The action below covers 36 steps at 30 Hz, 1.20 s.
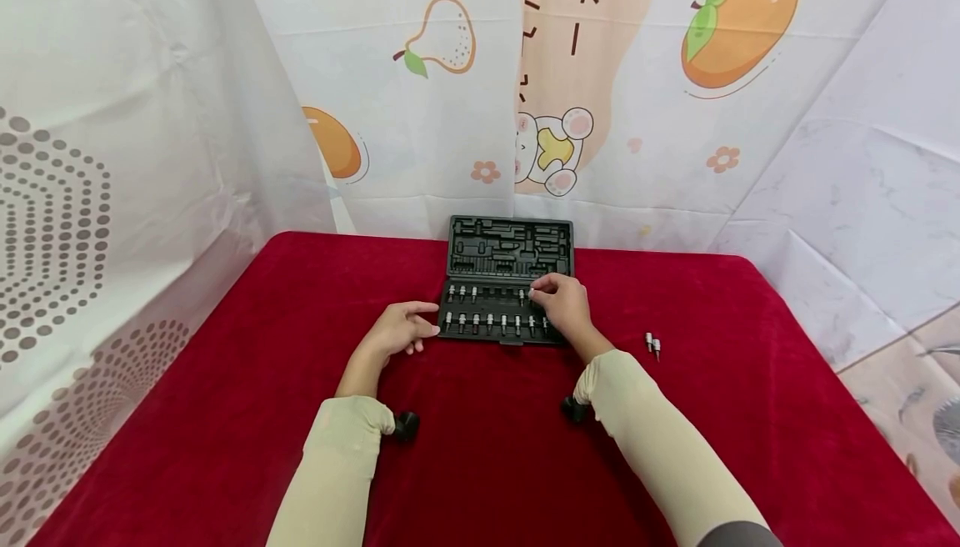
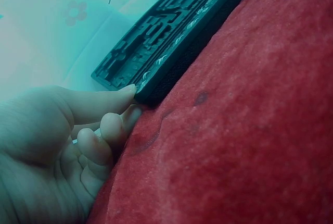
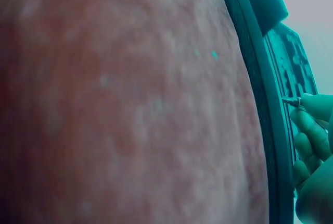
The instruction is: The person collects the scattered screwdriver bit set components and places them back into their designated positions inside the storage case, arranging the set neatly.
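Note:
A black plastic tool case (image 1: 510,340) lies unfolded on the red cloth, its lid (image 1: 510,220) tilted up at the back. Short silver bit sockets (image 1: 476,322) stand in a front row and a partly filled back row. My right hand (image 1: 567,307) pinches a bit socket (image 3: 292,101) between thumb and fingertips over the right end of the back row; its dark tip points at the case. At the case's left side, my left hand (image 1: 399,328) rests thumb and index fingertips against the edge, the other fingers loosely bent. Its thumb (image 2: 112,103) touches the front corner.
Two loose bit sockets (image 1: 653,345) lie on the red cloth (image 1: 720,414), right of my right hand. Behind the table hangs a white curtain (image 1: 630,172) printed with fruit. Black wrist devices (image 1: 406,426) sit under both cuffs.

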### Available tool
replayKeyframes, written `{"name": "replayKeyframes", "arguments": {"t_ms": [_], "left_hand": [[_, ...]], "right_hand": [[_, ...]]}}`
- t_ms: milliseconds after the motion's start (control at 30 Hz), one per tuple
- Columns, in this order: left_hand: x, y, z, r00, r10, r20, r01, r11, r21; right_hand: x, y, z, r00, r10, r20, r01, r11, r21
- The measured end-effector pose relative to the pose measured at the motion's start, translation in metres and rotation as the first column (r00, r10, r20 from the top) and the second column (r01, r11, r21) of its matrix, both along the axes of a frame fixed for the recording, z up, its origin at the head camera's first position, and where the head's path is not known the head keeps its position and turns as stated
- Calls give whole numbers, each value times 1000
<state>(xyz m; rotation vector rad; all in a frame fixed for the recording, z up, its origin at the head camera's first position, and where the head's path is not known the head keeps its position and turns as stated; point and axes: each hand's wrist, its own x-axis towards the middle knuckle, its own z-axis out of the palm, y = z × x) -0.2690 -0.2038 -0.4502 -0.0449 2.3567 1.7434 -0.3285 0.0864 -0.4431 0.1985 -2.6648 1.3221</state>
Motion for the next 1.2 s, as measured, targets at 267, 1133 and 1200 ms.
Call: {"name": "replayKeyframes", "arguments": {"t_ms": [267, 1133, 1200], "left_hand": [[-1, 0, -2, 1000, -1, 3, 2, 1000, -15], [-3, 0, -3, 1000, 11, 15, -11, 1000, -22], [-2, 0, -2, 1000, 11, 15, -11, 1000, -17]], "right_hand": [[-2, -11, -3, 1000, -7, 7, 7, 1000, 13], [-7, -33, -7, 999, 30, -16, -27, 989, 145], [-6, -33, -6, 999, 31, -15, -29, 989, 148]]}}
